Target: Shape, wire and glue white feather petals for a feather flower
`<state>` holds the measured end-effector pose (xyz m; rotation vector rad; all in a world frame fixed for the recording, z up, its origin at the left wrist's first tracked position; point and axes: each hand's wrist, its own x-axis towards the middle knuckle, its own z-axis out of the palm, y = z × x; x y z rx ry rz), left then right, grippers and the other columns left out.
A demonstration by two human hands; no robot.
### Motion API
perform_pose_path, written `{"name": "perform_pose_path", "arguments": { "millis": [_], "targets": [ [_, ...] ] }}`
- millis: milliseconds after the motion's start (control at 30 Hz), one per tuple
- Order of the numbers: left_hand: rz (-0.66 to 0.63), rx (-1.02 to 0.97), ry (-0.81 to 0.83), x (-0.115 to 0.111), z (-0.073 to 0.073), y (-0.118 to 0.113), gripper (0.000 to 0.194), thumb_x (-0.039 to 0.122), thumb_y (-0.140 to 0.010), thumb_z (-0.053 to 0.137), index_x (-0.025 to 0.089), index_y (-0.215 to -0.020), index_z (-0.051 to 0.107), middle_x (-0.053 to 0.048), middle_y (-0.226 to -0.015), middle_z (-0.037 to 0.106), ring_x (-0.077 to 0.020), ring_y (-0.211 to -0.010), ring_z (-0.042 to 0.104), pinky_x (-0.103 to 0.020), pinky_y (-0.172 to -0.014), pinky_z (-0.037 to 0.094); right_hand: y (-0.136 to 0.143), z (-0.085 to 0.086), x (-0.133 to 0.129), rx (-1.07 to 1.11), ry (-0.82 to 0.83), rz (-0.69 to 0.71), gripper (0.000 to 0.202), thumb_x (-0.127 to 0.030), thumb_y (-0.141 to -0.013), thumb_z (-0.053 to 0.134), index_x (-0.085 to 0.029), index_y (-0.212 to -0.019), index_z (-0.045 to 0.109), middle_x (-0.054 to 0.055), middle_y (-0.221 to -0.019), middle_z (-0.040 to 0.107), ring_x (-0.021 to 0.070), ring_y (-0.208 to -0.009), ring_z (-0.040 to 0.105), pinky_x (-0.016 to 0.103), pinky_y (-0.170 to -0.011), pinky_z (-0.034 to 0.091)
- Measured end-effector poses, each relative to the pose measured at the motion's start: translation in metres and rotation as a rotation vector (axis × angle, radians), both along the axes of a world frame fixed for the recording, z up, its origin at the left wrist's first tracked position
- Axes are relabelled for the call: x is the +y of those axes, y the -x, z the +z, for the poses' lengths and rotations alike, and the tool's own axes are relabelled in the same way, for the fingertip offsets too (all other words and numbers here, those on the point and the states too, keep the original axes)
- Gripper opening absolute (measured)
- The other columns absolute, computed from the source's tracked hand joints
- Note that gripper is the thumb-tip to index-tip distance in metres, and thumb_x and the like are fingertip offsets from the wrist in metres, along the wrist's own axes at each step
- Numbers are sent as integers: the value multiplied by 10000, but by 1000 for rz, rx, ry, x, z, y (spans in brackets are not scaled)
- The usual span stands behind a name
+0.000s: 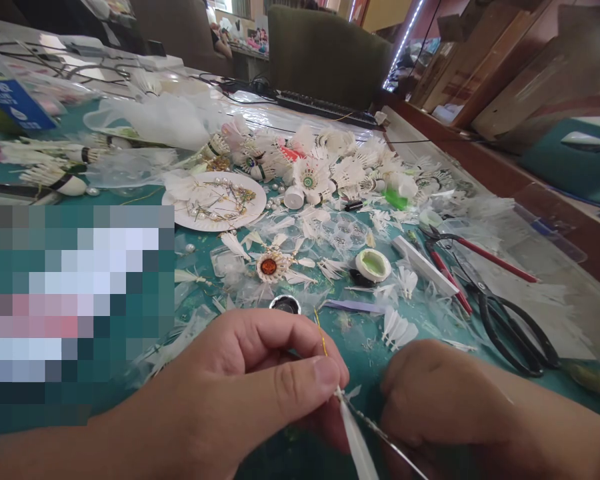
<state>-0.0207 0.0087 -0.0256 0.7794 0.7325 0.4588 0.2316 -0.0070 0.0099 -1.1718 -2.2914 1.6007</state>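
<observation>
Thumb and fingertips of my left hand (275, 387) are pinched on a white feather (359, 443), whose quill end is at the thumb tip. Above the fingers sticks up a thin twisted gold wire (321, 330). From the same pinch a thin silver wire-like strand (397, 448) slants down to the lower right. My right hand (440, 393) is closed beside it, back toward me; its fingertips and whatever they hold are hidden. Just beyond the hands lie a small dark-filled jar (285, 305) and purple tweezers (355, 306).
Black-handled scissors (515, 327) and red-handled pliers (485, 257) lie at right. Further back are a white paper plate (253, 217) with pearl wires, a pile of shuttlecocks (325, 173), a small green-filled pot (373, 265) and loose feathers. A blurred-out patch covers the left.
</observation>
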Motion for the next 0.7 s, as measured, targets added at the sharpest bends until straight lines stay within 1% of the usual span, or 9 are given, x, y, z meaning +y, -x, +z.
{"name": "perform_pose_path", "arguments": {
  "millis": [33, 100, 167, 233, 267, 367, 433, 600, 700],
  "targets": [
    [-2, 5, 1, 0, 0, 0, 153, 416, -879, 806, 281, -810, 784, 61, -810, 784, -107, -799, 697, -149, -696, 489, 1, -1, -3, 1, -26, 5, 829, -880, -895, 366, -157, -811, 763, 97, -697, 679, 164, -637, 606, 244, -575, 474],
    [-5, 7, 3, 1, 1, -1, 155, 412, -877, 806, 277, -803, 781, 59, -801, 783, -108, -799, 698, -148, -698, 489, 2, -4, -8, -1, -133, -20, 822, -809, -970, 281, -156, -820, 758, 88, -650, 645, 170, -635, 590, 255, -599, 478],
    [-14, 3, 23, 1, 2, -2, 164, 415, -871, 808, 273, -798, 775, 56, -782, 778, -114, -808, 701, -151, -708, 491, 2, -7, -11, 9, -238, 2, 805, -736, -1022, 226, -155, -822, 747, 78, -629, 618, 169, -635, 578, 254, -606, 474],
    [-18, 9, 43, 1, 3, -2, 180, 422, -867, 810, 267, -788, 766, 56, -774, 776, -112, -797, 695, -152, -707, 487, 2, -10, -12, 11, -307, 31, 758, -692, -1044, 251, -156, -794, 725, 79, -644, 617, 160, -628, 567, 240, -576, 450],
    [-21, 10, 41, 1, 3, -2, 183, 426, -869, 807, 267, -787, 765, 56, -779, 776, -110, -796, 691, -150, -700, 483, 3, -11, -12, 10, -338, 23, 732, -682, -1046, 279, -159, -758, 703, 80, -649, 614, 155, -617, 551, 234, -552, 427],
    [-20, 13, -9, 2, 2, 0, 180, 427, -883, 795, 274, -790, 771, 58, -781, 775, -110, -803, 689, -148, -687, 478, 3, -16, -12, 6, -367, 27, 680, -636, -1061, 305, -175, -673, 621, 61, -623, 587, 144, -586, 492, 240, -526, 368],
    [-20, 15, -16, 3, 1, 0, 160, 411, -890, 790, 276, -806, 776, 56, -795, 778, -112, -810, 692, -150, -686, 482, 4, -19, -12, 16, -376, 41, 671, -602, -1075, 281, -178, -668, 606, 56, -606, 573, 147, -586, 478, 255, -542, 356],
    [-38, 9, 31, 3, 1, -1, 167, 399, -881, 799, 258, -799, 762, 56, -801, 774, -107, -796, 687, -137, -664, 477, 4, -23, -14, 20, -415, 32, 664, -626, -1066, 303, -161, -799, 693, 82, -657, 615, 169, -635, 541, 271, -595, 395],
    [-43, 40, 25, 1, 2, -1, 184, 423, -882, 796, 262, -802, 761, 61, -798, 774, -100, -777, 682, -132, -659, 473, 3, -21, -15, 20, -404, 37, 650, -601, -1074, 317, -156, -805, 706, 82, -656, 619, 168, -636, 551, 267, -594, 401]
  ]
}}
